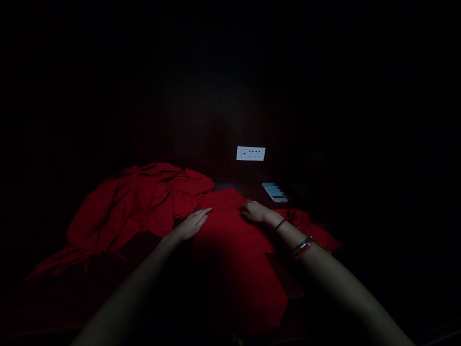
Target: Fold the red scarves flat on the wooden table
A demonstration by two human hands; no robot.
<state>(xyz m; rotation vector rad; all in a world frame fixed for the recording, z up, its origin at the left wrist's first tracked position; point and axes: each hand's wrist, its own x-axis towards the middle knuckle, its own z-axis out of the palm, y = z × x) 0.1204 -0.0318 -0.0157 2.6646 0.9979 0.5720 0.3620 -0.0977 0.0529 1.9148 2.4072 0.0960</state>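
Observation:
A red scarf (230, 235) lies spread in front of me, with its near end reaching down toward my body. My left hand (194, 224) rests along its left edge, fingers stretched out and together. At the right edge my right hand (254, 210) has its fingers curled in on the fabric, seemingly pinching it; the fingertips are partly hidden. Bracelets circle my right wrist and forearm. Left of my left hand, a rumpled heap of red fringed cloth (133, 206) is piled up.
More red cloth with fringe (313, 226) lies beyond my right forearm. A phone (275, 192) with a lit screen rests at the back of the dark surface. On the wall behind is a white power socket (251, 154). Deep shadow hides the surroundings.

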